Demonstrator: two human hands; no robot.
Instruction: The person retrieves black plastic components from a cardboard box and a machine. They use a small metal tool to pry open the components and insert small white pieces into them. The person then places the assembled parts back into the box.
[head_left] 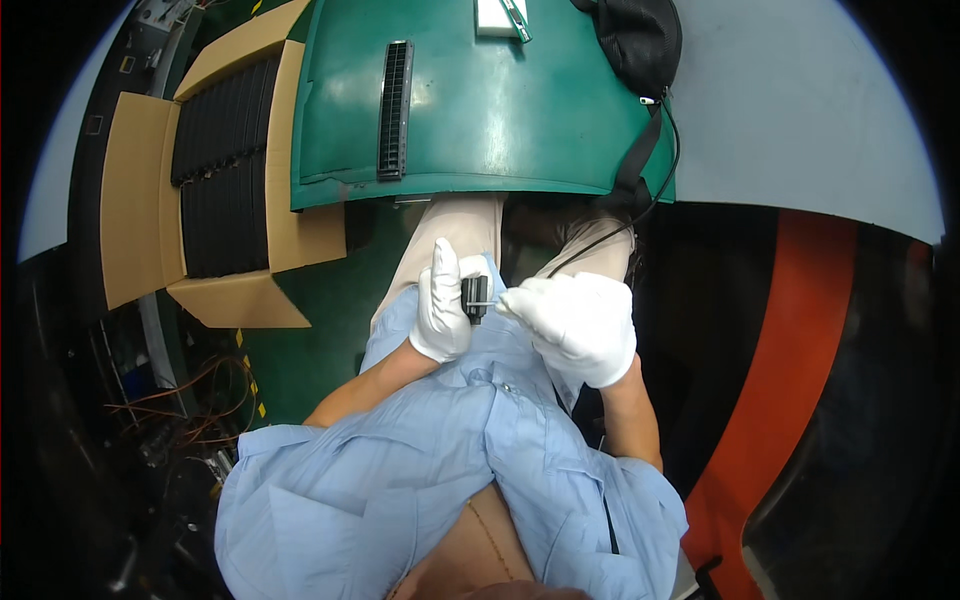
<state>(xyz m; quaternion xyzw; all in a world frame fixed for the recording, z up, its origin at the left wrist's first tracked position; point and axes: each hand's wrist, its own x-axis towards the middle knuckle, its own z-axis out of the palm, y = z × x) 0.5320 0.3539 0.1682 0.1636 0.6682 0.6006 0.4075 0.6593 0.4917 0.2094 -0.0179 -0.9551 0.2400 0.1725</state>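
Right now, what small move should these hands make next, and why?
Perhaps the right hand should carefully line up the thin rod with the black piece, since the left hand holds that piece and the rod overlaps it in view.

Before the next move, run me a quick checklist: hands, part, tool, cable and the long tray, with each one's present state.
1. Left hand has the small black part: ok, held at the fingers above the lap.
2. Right hand has the thin metal rod: ok, it juts from the fingertips toward the part.
3. Rod tip seated in the part: cannot tell, too small at this view.
4. Both hands gloved: ok, white gloves on each.
5. Black cable clear of the right hand: cannot tell, it runs down behind that hand.
6. Long black tray on the green mat: ok, apart from both hands.
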